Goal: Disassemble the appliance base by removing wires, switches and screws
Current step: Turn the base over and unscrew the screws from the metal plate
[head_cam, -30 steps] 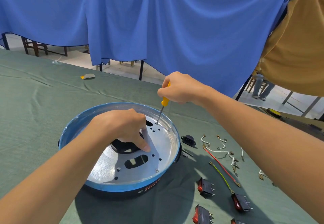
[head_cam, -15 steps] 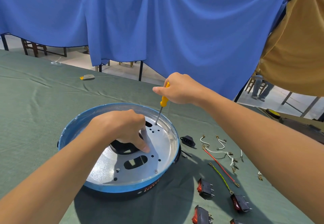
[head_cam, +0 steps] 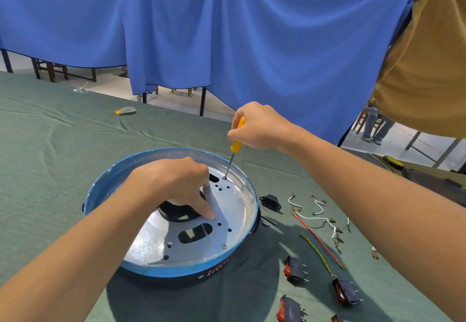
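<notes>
The round appliance base (head_cam: 111, 174) with a blue rim lies on the green cloth, and a silver metal plate (head_cam: 234, 205) shows inside it. My left hand (head_cam: 174, 183) rests inside the base. Its thumb presses on the plate and its fingers curl down at the black central opening (head_cam: 176, 214). My right hand (head_cam: 259, 127) grips a yellow-handled screwdriver (head_cam: 237, 144), held nearly upright. The tip stands on a screw (head_cam: 224, 178) at the plate's far edge. Another screw (head_cam: 224, 246) sits at the near right edge.
To the right of the base lie a black socket (head_cam: 271, 202), white wires (head_cam: 317, 218), a red wire (head_cam: 315, 238), a yellow-green wire (head_cam: 319, 253) and several red rocker switches (head_cam: 295, 270). A small yellow-grey object (head_cam: 126, 110) lies far left. Blue curtains hang behind the table.
My right hand's fingers have shifted round the screwdriver handle while the tip stays on the same screw. My left hand has stayed in place.
</notes>
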`<action>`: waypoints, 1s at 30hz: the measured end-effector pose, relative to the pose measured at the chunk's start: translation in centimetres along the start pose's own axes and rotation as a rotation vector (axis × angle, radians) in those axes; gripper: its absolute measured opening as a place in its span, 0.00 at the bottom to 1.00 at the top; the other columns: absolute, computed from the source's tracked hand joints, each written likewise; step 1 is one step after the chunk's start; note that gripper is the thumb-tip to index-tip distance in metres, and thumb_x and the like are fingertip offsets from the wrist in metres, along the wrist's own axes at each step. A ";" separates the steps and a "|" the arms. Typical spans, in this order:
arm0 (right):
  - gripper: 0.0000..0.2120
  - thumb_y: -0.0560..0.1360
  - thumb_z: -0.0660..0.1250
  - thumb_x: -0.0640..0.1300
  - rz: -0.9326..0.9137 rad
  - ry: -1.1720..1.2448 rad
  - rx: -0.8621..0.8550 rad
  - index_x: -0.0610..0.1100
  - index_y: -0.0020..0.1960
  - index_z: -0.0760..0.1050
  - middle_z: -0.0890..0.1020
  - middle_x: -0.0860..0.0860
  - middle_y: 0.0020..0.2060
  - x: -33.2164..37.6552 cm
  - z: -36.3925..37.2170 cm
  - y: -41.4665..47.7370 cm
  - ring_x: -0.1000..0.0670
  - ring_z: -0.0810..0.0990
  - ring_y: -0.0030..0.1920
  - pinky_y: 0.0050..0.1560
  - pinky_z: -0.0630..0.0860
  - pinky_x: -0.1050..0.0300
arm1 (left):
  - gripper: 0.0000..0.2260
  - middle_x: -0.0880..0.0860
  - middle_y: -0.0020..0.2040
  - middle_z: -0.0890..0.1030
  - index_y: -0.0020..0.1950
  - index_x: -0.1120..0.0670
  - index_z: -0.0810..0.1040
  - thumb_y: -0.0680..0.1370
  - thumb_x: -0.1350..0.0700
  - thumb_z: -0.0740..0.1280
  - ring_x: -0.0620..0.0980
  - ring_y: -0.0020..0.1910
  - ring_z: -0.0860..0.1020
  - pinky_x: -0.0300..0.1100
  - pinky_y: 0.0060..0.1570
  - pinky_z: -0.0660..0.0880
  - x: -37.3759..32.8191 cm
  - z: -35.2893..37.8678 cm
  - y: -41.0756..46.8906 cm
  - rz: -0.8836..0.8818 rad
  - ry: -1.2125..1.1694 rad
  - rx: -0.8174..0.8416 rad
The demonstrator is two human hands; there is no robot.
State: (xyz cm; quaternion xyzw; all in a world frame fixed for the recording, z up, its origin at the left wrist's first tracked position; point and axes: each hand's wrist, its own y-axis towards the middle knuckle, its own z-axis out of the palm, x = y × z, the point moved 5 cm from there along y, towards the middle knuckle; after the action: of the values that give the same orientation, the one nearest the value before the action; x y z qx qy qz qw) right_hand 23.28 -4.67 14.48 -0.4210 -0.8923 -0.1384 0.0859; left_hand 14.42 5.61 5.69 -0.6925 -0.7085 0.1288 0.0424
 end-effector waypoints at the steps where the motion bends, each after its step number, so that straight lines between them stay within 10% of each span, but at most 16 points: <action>1: 0.10 0.71 0.69 0.47 0.000 0.007 0.014 0.43 0.49 0.80 0.82 0.46 0.44 0.0 0.0 0.0 0.50 0.76 0.39 0.33 0.72 0.58 | 0.22 0.44 0.40 0.74 0.58 0.43 0.79 0.70 0.34 0.70 0.47 0.40 0.75 0.39 0.33 0.67 0.0 0.0 0.0 0.001 0.003 0.002; 7: 0.21 0.75 0.65 0.58 0.006 -0.054 -0.002 0.38 0.51 0.78 0.75 0.47 0.34 -0.1 0.0 0.1 0.47 0.72 0.37 0.37 0.69 0.54 | 0.22 0.44 0.41 0.73 0.58 0.42 0.79 0.69 0.33 0.70 0.48 0.42 0.75 0.39 0.34 0.67 -0.1 -0.1 0.0 -0.003 0.017 0.000; 11: 0.09 0.74 0.67 0.49 -0.054 -0.031 0.047 0.44 0.47 0.80 0.76 0.53 0.35 0.3 -0.1 -0.3 0.52 0.74 0.37 0.29 0.67 0.62 | 0.23 0.45 0.41 0.73 0.59 0.43 0.79 0.69 0.33 0.70 0.50 0.44 0.76 0.40 0.34 0.66 -0.1 0.0 -0.1 -0.005 0.018 -0.002; 16: 0.20 0.77 0.63 0.56 0.008 -0.072 0.085 0.39 0.42 0.75 0.74 0.48 0.30 0.1 -0.2 -0.1 0.48 0.71 0.29 0.27 0.66 0.61 | 0.24 0.44 0.41 0.73 0.60 0.43 0.78 0.69 0.33 0.70 0.50 0.43 0.76 0.40 0.34 0.67 -0.1 -0.1 -0.2 -0.009 0.017 -0.005; 30: 0.11 0.75 0.69 0.52 -0.019 -0.002 0.143 0.44 0.45 0.76 0.76 0.50 0.33 0.3 -0.3 -0.2 0.50 0.74 0.32 0.26 0.69 0.63 | 0.26 0.48 0.47 0.75 0.63 0.43 0.78 0.69 0.33 0.70 0.51 0.46 0.77 0.40 0.37 0.69 -0.1 0.0 -0.3 -0.013 0.010 0.007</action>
State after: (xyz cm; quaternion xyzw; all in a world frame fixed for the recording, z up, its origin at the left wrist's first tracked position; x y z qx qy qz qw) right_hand 22.97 -4.70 14.84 -0.4056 -0.9039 -0.0746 0.1137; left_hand 14.15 5.50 5.82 -0.6883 -0.7125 0.1274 0.0494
